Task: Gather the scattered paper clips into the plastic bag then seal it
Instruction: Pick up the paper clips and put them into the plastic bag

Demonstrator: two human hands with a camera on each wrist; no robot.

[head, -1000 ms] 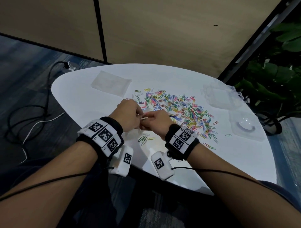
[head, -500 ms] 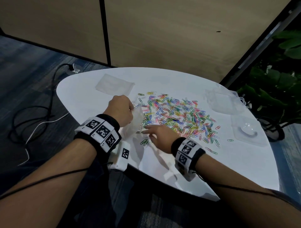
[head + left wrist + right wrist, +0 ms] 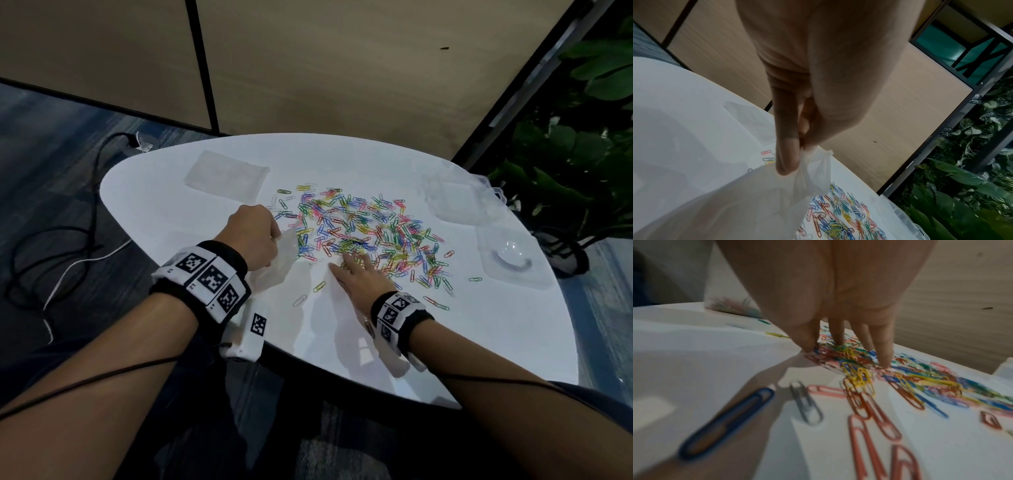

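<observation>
Head view looks down from above table [image 3: 445, 342]; wrist views sit low, close; all share paper clips [image 3: 359, 233].

Bare forearms. Each wrist carries a black band with white square-coded marker tiles [image 3: 209, 278]; white camera housing [image 3: 247, 337] beneath; thin black cable [image 3: 102, 375] along forearm.

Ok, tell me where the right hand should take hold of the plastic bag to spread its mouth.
Probably the free rim of the plastic bag, opposite the left hand, which pinches one edge. Come from the clip side: the film hangs limp there, facing the paper clips and the right hand.
</observation>
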